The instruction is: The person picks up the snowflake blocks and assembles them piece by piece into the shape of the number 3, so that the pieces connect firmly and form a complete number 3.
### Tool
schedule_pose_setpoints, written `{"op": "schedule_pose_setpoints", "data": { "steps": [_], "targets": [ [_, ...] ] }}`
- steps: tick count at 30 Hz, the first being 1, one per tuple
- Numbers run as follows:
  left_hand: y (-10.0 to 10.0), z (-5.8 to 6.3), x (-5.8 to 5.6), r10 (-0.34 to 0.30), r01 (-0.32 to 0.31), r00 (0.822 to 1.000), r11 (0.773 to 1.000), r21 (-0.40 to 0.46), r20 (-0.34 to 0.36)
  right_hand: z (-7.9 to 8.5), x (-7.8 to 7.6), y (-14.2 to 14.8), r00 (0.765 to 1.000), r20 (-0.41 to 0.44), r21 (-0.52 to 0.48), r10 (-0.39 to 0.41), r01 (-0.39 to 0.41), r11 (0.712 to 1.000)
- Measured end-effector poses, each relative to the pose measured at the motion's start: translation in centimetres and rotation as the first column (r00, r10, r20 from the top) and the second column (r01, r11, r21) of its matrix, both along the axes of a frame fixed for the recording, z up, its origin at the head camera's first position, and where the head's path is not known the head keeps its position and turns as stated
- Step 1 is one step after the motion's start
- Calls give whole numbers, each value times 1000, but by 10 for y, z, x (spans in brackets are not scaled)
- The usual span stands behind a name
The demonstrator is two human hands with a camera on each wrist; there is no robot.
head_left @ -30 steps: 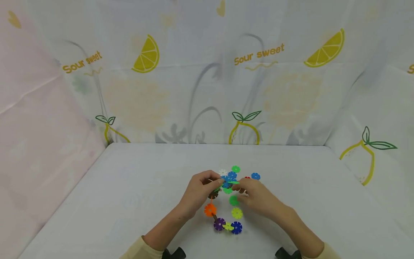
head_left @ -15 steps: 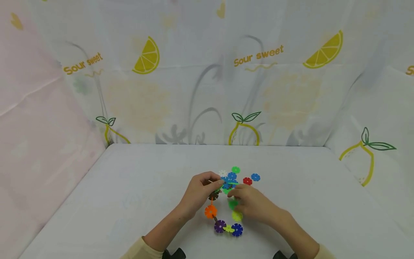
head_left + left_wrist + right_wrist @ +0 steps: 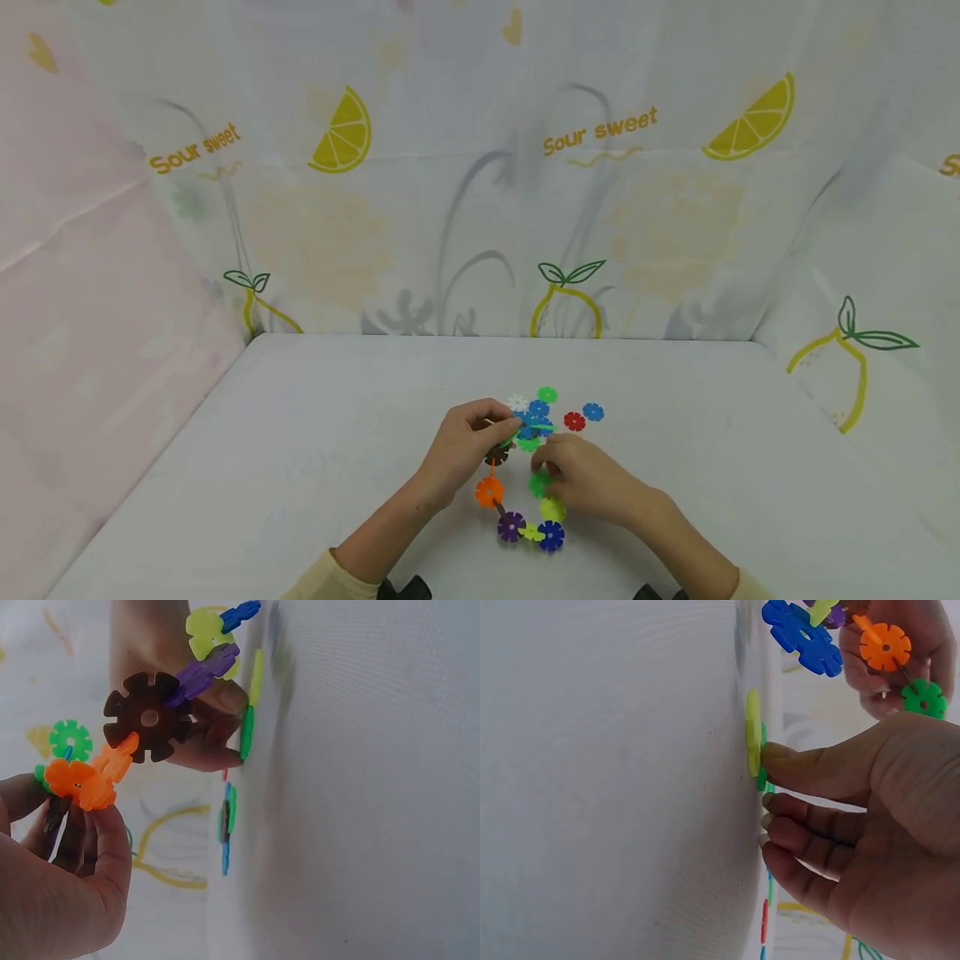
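Note:
My left hand [image 3: 467, 446] pinches one end of a chain of notched plastic snowflake discs. Down from it hang a dark brown disc [image 3: 497, 455], an orange disc [image 3: 490, 492], a purple disc [image 3: 512, 527], a small yellow piece [image 3: 531, 532] and a blue disc [image 3: 551, 536]. Low over the tabletop is my right hand [image 3: 592, 479], its thumb touching a loose green disc [image 3: 538, 483]. In the right wrist view its fingertips [image 3: 768, 821] reach the table, apart from the thumb. A loose yellow disc [image 3: 553, 509] lies beside the green one, partly covered by the hand.
Beyond the hands lies a cluster of loose discs, several of them blue [image 3: 538, 408], with a white disc [image 3: 517, 402] and a light green disc [image 3: 547, 394]. To their right are a red disc [image 3: 574, 421] and another blue disc [image 3: 593, 412]. Patterned cloth [image 3: 480, 208] hangs behind the table.
My right hand has moved from beside the left hand's fingers down to the tabletop. The loose green and yellow discs have shifted slightly toward me. My left hand stays nearly still with the chain.

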State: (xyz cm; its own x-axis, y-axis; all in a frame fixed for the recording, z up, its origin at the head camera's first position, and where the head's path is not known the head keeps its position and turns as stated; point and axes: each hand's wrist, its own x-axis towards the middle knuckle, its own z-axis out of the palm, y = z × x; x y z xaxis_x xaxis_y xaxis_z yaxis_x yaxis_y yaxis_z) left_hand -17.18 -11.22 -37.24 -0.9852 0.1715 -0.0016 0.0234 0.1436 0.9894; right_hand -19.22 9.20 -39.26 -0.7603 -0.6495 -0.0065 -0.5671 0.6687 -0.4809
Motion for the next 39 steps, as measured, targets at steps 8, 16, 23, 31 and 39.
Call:
{"op": "schedule_pose_setpoints", "data": {
  "steps": [8,16,23,31,39],
  "targets": [
    [1,3,2,4,-4,1000,1000,8,-3,-3,-2,1,999,36,-2,3,-3,1000],
    [1,4,2,4,-4,1000,1000,8,-2,-1,2,-4,996,88,6,-24,23,1000],
    [0,4,2,8,-8,1000,1000,17,0,2,6,-4,992,121,-8,-26,27,1000],
    [-2,3,2,25,-25,1000,999,24,-11,1,0,4,995,95,-46,-35,39,998],
    [-4,6,0,36,-36,999,999,41,-8,11,-7,12,995,73,-129,-66,75,989]
  ]
}}
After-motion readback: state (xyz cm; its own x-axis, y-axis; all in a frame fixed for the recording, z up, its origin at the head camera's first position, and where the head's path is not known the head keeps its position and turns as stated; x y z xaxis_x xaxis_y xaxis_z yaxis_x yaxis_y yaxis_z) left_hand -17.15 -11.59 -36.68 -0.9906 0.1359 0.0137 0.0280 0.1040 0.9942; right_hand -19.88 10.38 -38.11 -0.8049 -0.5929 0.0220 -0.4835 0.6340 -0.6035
